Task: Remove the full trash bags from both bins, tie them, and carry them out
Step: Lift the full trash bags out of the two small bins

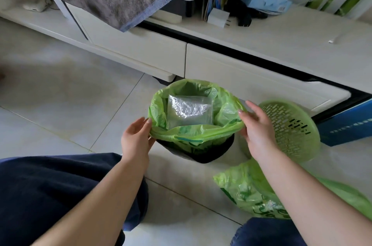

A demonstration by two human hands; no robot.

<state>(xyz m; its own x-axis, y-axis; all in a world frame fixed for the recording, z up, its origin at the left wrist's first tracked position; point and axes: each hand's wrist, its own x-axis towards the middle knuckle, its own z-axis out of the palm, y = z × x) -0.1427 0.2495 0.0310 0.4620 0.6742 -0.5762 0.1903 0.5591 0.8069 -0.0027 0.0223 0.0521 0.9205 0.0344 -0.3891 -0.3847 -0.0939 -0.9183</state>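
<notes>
A thin green trash bag (193, 125), folded over the rim of a dark bin (201, 154) on the pale tiled floor (70, 95), is flanked by a left hand (136, 137) and right hand (255, 125), both spread open, touching the film but gripping nothing. The liner is judged light, soft and slippery, best gathered at its rim. An emptied green slotted bin (291, 129) and another green bag (251, 195) are seen beside a white cabinet (241, 76)

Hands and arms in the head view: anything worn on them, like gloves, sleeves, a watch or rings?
Nothing shows on either. The left hand and the right hand are bare, with no gloves, rings or watch visible, and both forearms are uncovered up to the frame edge. The fingernails look short and unpainted. Dark blue trousers cover the legs below.
</notes>
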